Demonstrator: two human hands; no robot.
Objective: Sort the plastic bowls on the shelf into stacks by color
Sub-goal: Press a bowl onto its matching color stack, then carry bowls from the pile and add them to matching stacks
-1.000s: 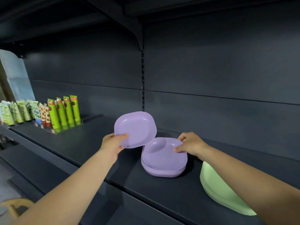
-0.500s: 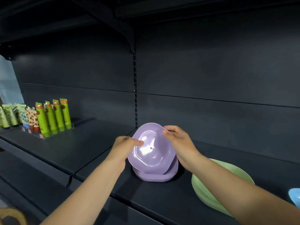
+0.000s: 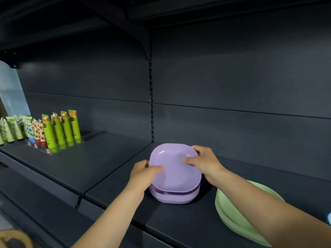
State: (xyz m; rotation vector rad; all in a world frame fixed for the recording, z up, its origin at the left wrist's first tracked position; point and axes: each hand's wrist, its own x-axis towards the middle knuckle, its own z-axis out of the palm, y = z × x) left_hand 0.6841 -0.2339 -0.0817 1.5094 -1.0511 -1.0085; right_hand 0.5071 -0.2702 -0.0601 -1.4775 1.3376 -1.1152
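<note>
top purple bowl [image 3: 176, 173]: opening up, tilted toward camera | left hand [image 3: 143, 173], right hand [image 3: 204, 162]: pinching its rim

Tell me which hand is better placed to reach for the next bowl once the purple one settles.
Probably the right hand: its forearm already crosses the green bowls. The left hand sits at the purple bowl's far side.

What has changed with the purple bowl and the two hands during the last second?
The left hand brought the purple bowl, held up to the left a second ago, over and down onto the purple stack. The right hand, which rested on the stack, took hold of the bowl too. The green bowls and the tubes stayed in place.
</note>
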